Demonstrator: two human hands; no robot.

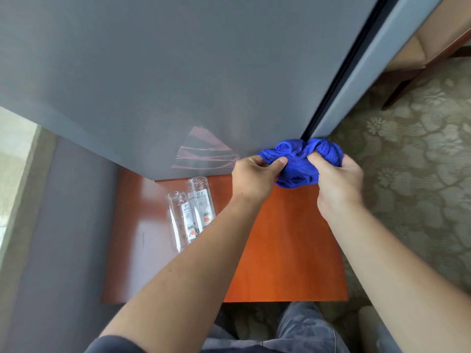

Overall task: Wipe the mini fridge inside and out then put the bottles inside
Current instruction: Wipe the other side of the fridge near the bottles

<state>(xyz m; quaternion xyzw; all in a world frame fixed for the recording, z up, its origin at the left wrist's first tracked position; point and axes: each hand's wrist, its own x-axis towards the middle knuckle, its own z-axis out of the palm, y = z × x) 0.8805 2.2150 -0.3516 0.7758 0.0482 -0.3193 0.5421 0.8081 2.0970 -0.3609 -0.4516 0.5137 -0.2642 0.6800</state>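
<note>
The grey mini fridge (178, 72) fills the upper part of the head view, its top facing me and its door (369, 72) shut along the right side. A bunched blue cloth (298, 159) sits at the fridge's near right corner. My left hand (254, 174) pinches its left side between thumb and fingers. My right hand (339, 179) grips its right side with curled fingers. Two clear plastic bottles (191, 212) with white labels lie side by side on the orange wooden table (280, 250), to the left of my left forearm.
A flower-patterned carpet (407, 174) covers the floor on the right. A wooden chair with a tan seat (420, 47) stands at the upper right. A grey wall (51, 225) runs along the left. My grey trousers (293, 332) show at the bottom edge.
</note>
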